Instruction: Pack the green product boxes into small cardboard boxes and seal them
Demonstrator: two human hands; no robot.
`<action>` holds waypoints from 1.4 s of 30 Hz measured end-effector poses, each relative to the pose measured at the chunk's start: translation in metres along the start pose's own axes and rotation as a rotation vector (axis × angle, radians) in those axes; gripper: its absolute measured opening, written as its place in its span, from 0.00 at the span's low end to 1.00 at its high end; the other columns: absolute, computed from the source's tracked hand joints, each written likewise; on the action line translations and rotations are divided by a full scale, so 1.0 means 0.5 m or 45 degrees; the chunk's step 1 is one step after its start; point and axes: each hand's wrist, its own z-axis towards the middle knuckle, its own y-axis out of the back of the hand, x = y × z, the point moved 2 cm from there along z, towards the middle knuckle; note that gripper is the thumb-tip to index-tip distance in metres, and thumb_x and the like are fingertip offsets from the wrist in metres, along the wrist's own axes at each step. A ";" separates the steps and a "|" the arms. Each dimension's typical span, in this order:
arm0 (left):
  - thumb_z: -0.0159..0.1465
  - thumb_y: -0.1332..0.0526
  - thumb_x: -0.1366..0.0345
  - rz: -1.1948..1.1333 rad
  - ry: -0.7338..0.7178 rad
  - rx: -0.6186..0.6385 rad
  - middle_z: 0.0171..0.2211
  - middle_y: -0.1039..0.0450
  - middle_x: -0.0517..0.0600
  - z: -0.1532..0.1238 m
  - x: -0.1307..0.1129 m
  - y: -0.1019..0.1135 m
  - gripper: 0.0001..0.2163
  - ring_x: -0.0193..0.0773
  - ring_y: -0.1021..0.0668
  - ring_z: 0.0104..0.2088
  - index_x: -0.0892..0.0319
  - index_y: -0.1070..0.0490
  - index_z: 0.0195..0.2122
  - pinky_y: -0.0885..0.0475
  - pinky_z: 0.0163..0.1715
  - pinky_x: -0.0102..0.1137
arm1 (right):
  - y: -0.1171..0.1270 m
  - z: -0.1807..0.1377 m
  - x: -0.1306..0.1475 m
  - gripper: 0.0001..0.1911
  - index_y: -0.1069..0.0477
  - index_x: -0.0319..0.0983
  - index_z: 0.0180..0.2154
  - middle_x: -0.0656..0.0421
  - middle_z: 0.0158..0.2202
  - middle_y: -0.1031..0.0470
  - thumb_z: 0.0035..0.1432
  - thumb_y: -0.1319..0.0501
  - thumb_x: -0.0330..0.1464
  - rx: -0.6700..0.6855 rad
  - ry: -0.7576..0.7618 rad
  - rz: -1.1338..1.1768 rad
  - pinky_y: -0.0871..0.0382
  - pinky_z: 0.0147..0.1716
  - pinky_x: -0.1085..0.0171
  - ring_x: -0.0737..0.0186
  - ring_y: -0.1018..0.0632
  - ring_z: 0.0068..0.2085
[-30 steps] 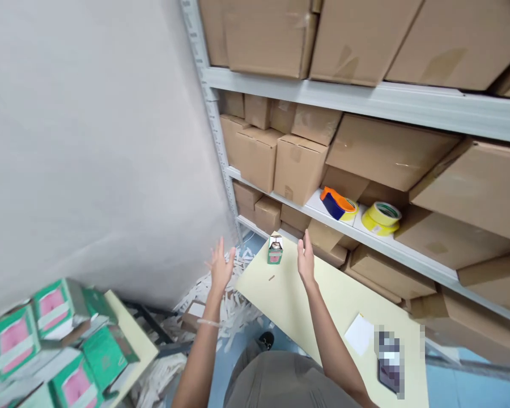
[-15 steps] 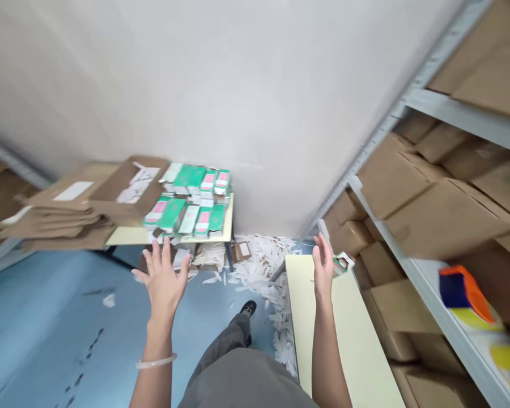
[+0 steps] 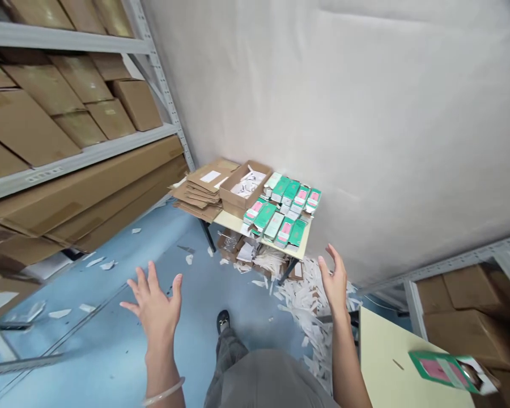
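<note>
My left hand (image 3: 156, 309) is raised over the blue floor with its fingers spread, holding nothing; a pale bangle (image 3: 165, 392) circles that wrist. My right hand (image 3: 335, 280) is also empty, thumb and fingers apart, in front of the white paper scraps (image 3: 308, 286) heaped on the floor. Ahead of both hands stands a small pale table (image 3: 230, 221). On it are rows of green, pink and white boxes (image 3: 265, 215), an open brown carton (image 3: 233, 204) with white papers inside, and a stack of flattened cardboard (image 3: 206, 190).
A metal shelf (image 3: 89, 150) packed with brown cartons rises on the left. At lower right, a second pale table (image 3: 391, 362) holds one opened green and pink box (image 3: 444, 369). Another carton shelf (image 3: 416, 306) stands behind it. Paper bits lie on the floor.
The view has swung left, bringing the left shelf in and shifting the box-covered table towards the middle. Both hands stay raised and empty, fingers apart.
</note>
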 end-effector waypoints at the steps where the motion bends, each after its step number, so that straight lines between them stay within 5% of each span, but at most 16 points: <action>1: 0.68 0.54 0.46 0.004 0.004 -0.007 0.70 0.58 0.62 0.029 0.020 0.003 0.34 0.61 0.55 0.69 0.58 0.57 0.70 0.60 0.60 0.66 | -0.039 0.014 0.023 0.28 0.36 0.39 0.58 0.48 0.56 0.29 0.62 0.44 0.45 -0.004 0.020 0.016 0.38 0.57 0.50 0.52 0.28 0.57; 10: 0.68 0.52 0.47 0.047 0.009 -0.114 0.70 0.57 0.63 0.324 0.174 0.032 0.33 0.61 0.54 0.69 0.57 0.55 0.70 0.58 0.60 0.66 | -0.408 0.087 0.236 0.26 0.36 0.40 0.58 0.49 0.55 0.29 0.63 0.44 0.45 0.115 0.194 0.153 0.38 0.57 0.49 0.51 0.29 0.57; 17: 0.68 0.52 0.47 -0.063 0.097 0.006 0.71 0.59 0.60 0.462 0.238 -0.033 0.31 0.60 0.54 0.69 0.54 0.52 0.69 0.59 0.61 0.65 | -0.628 0.144 0.303 0.26 0.36 0.39 0.58 0.49 0.56 0.30 0.63 0.45 0.45 0.315 0.264 0.130 0.37 0.56 0.49 0.51 0.29 0.57; 22: 0.68 0.52 0.48 -0.262 0.088 0.039 0.70 0.58 0.59 0.580 0.231 -0.092 0.31 0.53 0.53 0.70 0.54 0.53 0.69 0.55 0.63 0.59 | -0.777 0.260 0.332 0.27 0.37 0.39 0.59 0.48 0.56 0.30 0.63 0.45 0.45 0.318 0.308 0.147 0.37 0.57 0.49 0.51 0.30 0.57; 28: 0.69 0.51 0.51 -0.169 -0.140 -0.005 0.70 0.56 0.56 0.771 0.157 -0.149 0.29 0.50 0.54 0.70 0.54 0.52 0.69 0.55 0.65 0.54 | -0.949 0.394 0.386 0.27 0.38 0.40 0.60 0.49 0.56 0.30 0.64 0.47 0.45 0.356 0.419 0.094 0.38 0.57 0.48 0.51 0.31 0.57; 35: 0.70 0.53 0.52 -0.048 -0.319 0.147 0.70 0.53 0.55 0.941 0.120 -0.295 0.27 0.51 0.53 0.70 0.54 0.48 0.68 0.55 0.65 0.56 | -1.143 0.446 0.427 0.26 0.40 0.41 0.63 0.49 0.63 0.38 0.65 0.47 0.39 0.546 0.631 -0.219 0.52 0.64 0.42 0.48 0.41 0.65; 42: 0.71 0.54 0.57 0.057 -0.676 0.439 0.69 0.49 0.55 1.138 0.124 -0.504 0.24 0.50 0.48 0.69 0.53 0.47 0.67 0.54 0.65 0.56 | -1.366 0.428 0.376 0.27 0.41 0.39 0.63 0.47 0.68 0.47 0.63 0.46 0.35 0.706 0.565 -0.510 0.55 0.65 0.44 0.47 0.48 0.69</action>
